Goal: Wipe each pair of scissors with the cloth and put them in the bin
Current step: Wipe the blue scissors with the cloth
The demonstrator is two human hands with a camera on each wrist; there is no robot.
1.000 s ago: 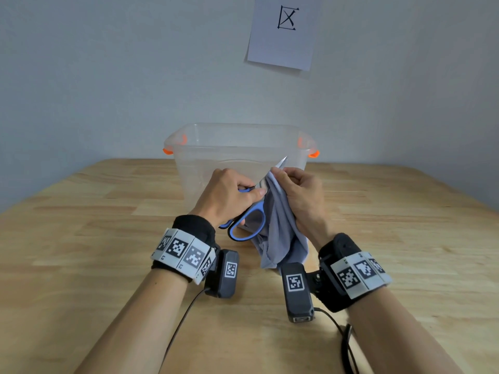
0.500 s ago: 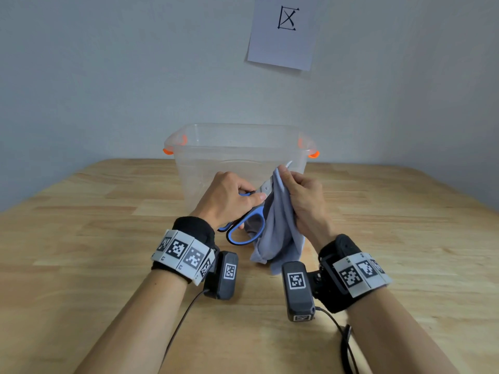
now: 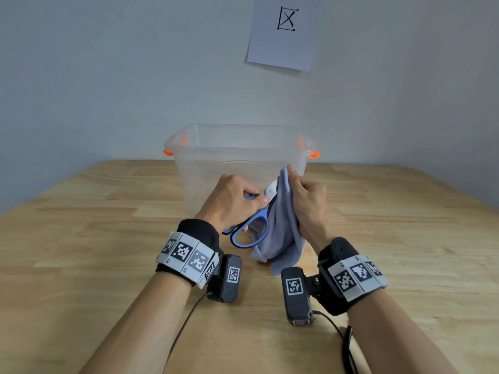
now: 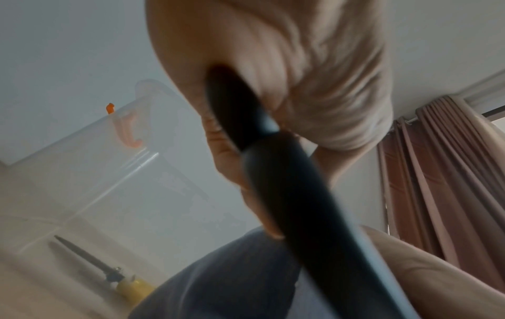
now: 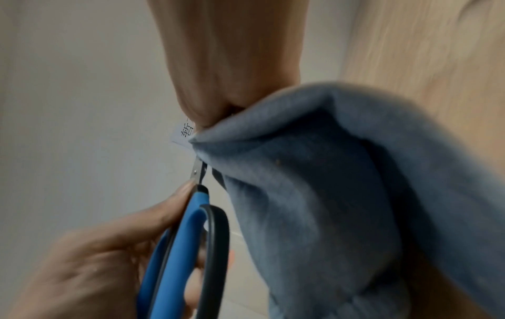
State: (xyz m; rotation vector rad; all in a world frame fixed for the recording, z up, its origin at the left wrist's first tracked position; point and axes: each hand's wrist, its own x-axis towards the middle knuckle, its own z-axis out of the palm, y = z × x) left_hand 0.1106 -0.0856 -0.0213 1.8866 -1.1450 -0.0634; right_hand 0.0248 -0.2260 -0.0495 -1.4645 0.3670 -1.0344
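Observation:
My left hand (image 3: 237,203) grips the blue-and-black handles of a pair of scissors (image 3: 252,225) just in front of the clear bin (image 3: 237,163). My right hand (image 3: 305,195) pinches a grey-blue cloth (image 3: 280,233) round the blades, so the tips are hidden and only the metal near the pivot shows. In the right wrist view the cloth (image 5: 341,183) wraps the blades above the blue handle (image 5: 175,248). In the left wrist view a second pair of scissors (image 4: 109,272) with a yellow handle lies inside the bin (image 4: 114,172).
The clear bin with orange latches stands on the wooden table (image 3: 81,252) near the wall. A paper sheet (image 3: 283,31) hangs on the wall above. Cables run from both wrist cameras toward me. Brown curtains (image 4: 437,172) hang at the right.
My right hand has slid the cloth up along the blades toward the tips, covering the tip that showed before. The left hand keeps its hold on the handles.

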